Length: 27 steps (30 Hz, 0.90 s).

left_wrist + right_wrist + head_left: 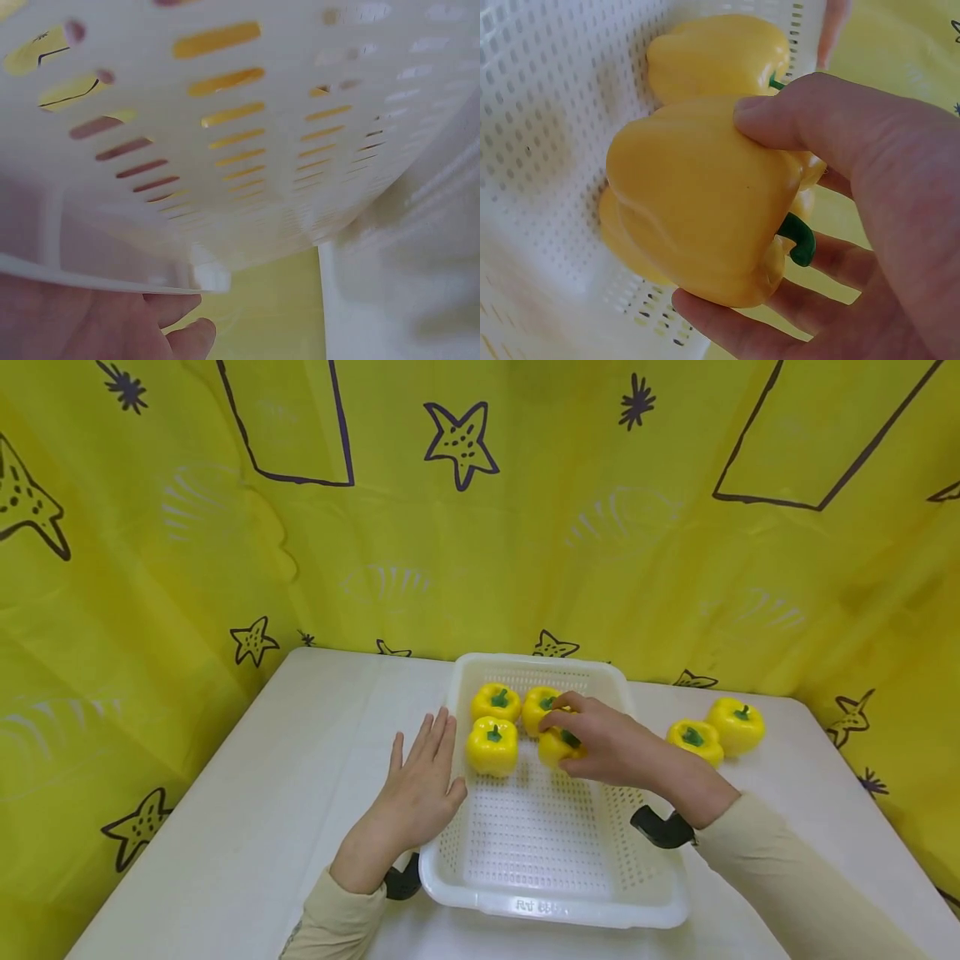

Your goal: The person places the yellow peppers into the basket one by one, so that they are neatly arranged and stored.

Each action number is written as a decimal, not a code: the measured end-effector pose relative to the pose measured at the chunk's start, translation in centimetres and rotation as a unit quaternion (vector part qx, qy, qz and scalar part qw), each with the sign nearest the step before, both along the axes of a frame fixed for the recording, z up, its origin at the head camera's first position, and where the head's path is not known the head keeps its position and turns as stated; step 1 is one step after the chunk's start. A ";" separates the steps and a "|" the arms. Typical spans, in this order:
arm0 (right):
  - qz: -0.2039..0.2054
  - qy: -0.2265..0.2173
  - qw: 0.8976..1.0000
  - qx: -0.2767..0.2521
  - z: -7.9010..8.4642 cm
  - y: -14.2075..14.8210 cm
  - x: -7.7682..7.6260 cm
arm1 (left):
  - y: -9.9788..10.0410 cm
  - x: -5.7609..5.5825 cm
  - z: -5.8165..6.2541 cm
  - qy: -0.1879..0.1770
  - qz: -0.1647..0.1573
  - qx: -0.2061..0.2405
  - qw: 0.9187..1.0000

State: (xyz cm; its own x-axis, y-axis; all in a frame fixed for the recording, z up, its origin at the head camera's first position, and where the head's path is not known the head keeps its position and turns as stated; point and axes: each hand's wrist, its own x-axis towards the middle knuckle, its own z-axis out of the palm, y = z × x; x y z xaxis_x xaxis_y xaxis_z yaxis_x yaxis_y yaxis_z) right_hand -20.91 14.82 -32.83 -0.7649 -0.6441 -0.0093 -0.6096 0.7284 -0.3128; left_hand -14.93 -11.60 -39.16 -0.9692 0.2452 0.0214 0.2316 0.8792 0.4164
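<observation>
The right hand holds a glossy yellow, green-stemmed bell pepper between thumb and curled fingers, over a white perforated plastic basket. The left hand, fingers straight, lies against the basket's left rim. Three matching peppers sit inside; two outside peppers rest rightward on the white table. Only the left wrist view shows the basket's slotted side from outside, yellow showing through.
</observation>
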 end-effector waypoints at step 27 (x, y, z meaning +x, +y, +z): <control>0.028 -0.002 1.000 0.013 -2.7 -2.3 -1.1 | 0.1 -0.1 0.1 -0.009 -0.002 -0.007 1.000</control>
